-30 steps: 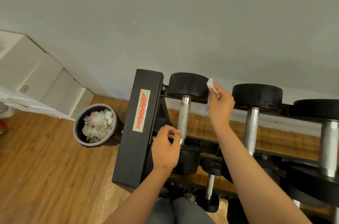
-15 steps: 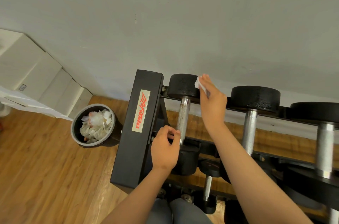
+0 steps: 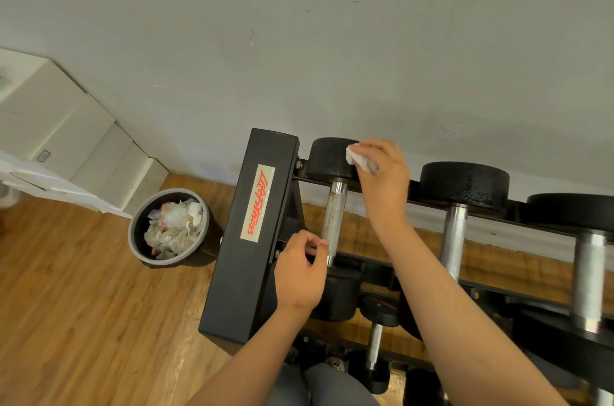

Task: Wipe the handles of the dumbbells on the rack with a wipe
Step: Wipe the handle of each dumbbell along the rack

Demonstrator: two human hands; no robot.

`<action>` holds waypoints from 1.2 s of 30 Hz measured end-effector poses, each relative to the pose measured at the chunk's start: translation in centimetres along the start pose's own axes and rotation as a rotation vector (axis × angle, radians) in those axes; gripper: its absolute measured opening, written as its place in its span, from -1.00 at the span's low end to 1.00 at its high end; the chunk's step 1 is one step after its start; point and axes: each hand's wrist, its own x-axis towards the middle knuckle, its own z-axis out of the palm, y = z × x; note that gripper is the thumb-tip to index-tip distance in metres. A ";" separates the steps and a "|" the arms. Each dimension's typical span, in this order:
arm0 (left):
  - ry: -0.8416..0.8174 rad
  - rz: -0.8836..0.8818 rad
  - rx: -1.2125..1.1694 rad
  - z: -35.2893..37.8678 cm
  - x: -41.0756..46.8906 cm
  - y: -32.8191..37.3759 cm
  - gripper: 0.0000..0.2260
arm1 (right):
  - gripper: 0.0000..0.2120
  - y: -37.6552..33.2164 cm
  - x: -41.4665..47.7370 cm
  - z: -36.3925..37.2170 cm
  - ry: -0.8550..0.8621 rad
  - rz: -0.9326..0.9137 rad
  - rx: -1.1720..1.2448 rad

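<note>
Grip, right: your right hand (image 3: 382, 173) pinches the wipe (image 3: 360, 159), bunched small and white, between thumb and fingertips. The hand is clamped on it and the wad shows at the fingers' left edge.

Grip, left: your left hand (image 3: 300, 272) has its fingers curled, tips against the left side of the handle (image 3: 334, 216) near its near end. Whether the thumb closes round the bar is hidden, so I cannot tell if it is a true hold or only a steadying touch.

Change over the last second: your right hand has travelled left. It was over the gap between the first and second dumbbells with the wipe sticking up free. Now the wipe sits against the upper right edge of the far head of the first dumbbell (image 3: 329, 156). The left hand has not shifted.

Reading: the wipe is on the head, not on the handle. The knurled handle below shows brownish specks and looks not yet wiped, so this is probably the approach to the first bar. The next move likely needs the wipe brought down and wrapped round the handle.

Surroundings: the first dumbbell lies at the left end of the rack (image 3: 252, 232). The second dumbbell (image 3: 463, 186) and third dumbbell (image 3: 588, 272) lie to the right, untouched. A bin (image 3: 139, 216) of crumpled wipes stands on the floor just left of the rack.
</note>
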 end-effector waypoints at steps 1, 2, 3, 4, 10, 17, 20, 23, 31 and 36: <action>-0.001 0.001 -0.004 0.0 0.0 0.0 -0.91 | -0.78 -0.2 0.5 0.2 -0.001 -0.010 0.006; -0.002 0.002 -0.004 0.0 0.0 0.0 -0.91 | -0.78 -0.3 0.7 0.4 0.001 -0.015 0.015; 0.000 0.001 -0.001 0.0 0.0 0.0 -0.91 | -0.77 -0.4 0.6 0.4 0.003 -0.011 0.023; 0.005 -0.001 0.001 0.0 0.0 0.1 -0.91 | -0.76 -0.4 0.1 0.4 0.002 0.000 0.030; 0.010 -0.004 0.002 0.1 0.0 0.0 -0.89 | -0.70 -0.2 -2.4 0.1 -0.034 0.023 0.005; 0.014 0.022 -0.012 0.1 0.0 -0.2 -0.90 | -0.84 -1.0 2.3 1.0 0.000 -0.035 0.005; 0.017 0.017 -0.010 0.2 0.0 -0.2 -0.90 | -0.80 -1.0 0.8 0.8 -0.008 -0.011 0.009; 0.012 0.014 0.004 0.2 0.1 -0.3 -0.90 | -0.74 -0.7 -2.1 0.5 -0.045 0.002 0.004; 0.018 0.027 -0.013 0.3 0.1 -0.5 -0.88 | -0.82 -1.9 1.9 1.9 -0.025 -0.058 0.019; 0.016 0.022 -0.018 0.2 0.0 -0.4 -0.89 | -0.72 -1.4 -1.4 1.3 -0.091 -0.046 -0.008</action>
